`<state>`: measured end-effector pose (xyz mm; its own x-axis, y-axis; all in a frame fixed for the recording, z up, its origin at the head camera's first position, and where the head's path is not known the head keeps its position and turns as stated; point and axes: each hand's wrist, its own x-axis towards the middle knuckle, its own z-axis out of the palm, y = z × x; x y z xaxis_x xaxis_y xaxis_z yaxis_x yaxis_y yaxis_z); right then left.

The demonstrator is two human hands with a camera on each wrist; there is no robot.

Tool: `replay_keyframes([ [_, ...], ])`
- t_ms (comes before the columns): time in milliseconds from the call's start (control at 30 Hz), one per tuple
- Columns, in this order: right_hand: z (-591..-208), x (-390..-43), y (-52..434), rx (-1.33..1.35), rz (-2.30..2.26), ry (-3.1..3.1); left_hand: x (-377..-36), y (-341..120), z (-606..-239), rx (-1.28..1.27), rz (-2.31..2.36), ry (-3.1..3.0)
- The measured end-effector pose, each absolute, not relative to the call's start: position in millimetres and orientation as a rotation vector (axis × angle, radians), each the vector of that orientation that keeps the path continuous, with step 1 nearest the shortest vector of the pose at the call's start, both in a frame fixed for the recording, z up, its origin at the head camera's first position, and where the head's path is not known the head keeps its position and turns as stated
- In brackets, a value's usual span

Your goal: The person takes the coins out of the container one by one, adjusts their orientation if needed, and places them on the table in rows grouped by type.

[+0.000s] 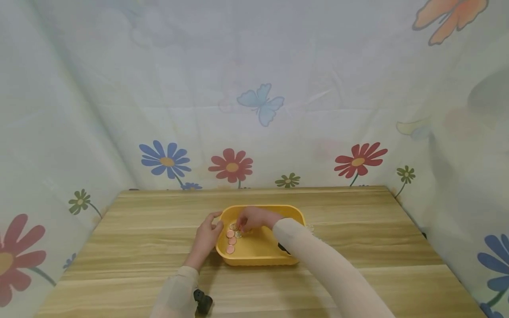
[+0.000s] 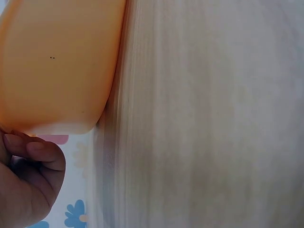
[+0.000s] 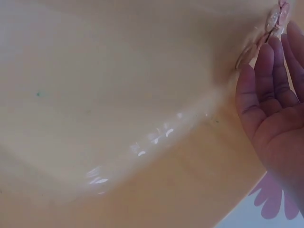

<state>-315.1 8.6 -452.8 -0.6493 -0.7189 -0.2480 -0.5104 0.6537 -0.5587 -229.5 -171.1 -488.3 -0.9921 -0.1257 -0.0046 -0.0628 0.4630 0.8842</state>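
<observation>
Handling the coins (image 1: pixel 230 233) in the yellow tray (image 1: pixel 262 261), lower centre of the head frame, calls for a steady, bent-fingered left hand (image 1: pixel 206 236) at its left end and a light, half-curled right hand (image 1: pixel 254 218), neither hold being discernible.

Soft light casts faint shadows by the yellow plastic tub (image 1: pixel 260 261), glinting inside it; wrist views look hazy.

Yel. tub (image 1: pixel 262 248), pink discs (image 1: pixel 232 241), lt-brown wood-grain tbl (image 1: pixel 358 229), wht backdrop (image 1: pixel 318 66) w/ flowers (image 1: pixel 232 167) (red, blue, green).
</observation>
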Motion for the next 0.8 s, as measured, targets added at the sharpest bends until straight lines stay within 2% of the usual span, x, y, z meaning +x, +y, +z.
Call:
replay_keyframes([
  [800,-462.9,-308.6,1.5,-1.022,-0.523,2.545,-230.0,-171.5,-487.2,0.171,-1.587,-2.629],
])
